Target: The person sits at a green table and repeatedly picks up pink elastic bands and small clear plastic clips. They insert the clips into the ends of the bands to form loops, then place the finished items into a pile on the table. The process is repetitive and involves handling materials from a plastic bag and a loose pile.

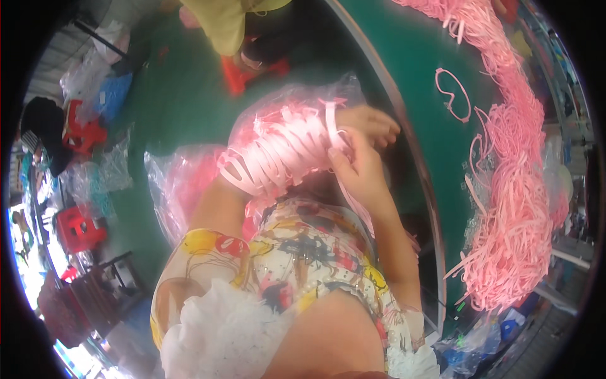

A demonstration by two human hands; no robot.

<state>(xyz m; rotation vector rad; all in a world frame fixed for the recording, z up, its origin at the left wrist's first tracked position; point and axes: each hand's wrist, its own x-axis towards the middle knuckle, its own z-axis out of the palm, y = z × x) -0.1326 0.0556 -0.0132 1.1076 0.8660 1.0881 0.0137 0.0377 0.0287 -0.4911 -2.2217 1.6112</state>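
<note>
Several pale pink strap loops (274, 155) sit in a row around my left forearm, from near the elbow up to the wrist. My left hand (374, 124) sticks out past them by the table edge, its fingers loosely stretched and holding nothing that I can see. Against the left wrist, my right hand (360, 165) pinches a pink strap (332, 123), which circles the wrist. A length of pink strap also hangs below the right hand. Under the left forearm lies a clear plastic bag (180, 183) with pink material inside.
To the right, a green table (420, 82) carries a long heap of pink straps (508, 234) and one loose pink loop (453, 95). Red stools (82, 228) stand at the left. Across from me is a person in yellow (221, 22) near a red stool (237, 76).
</note>
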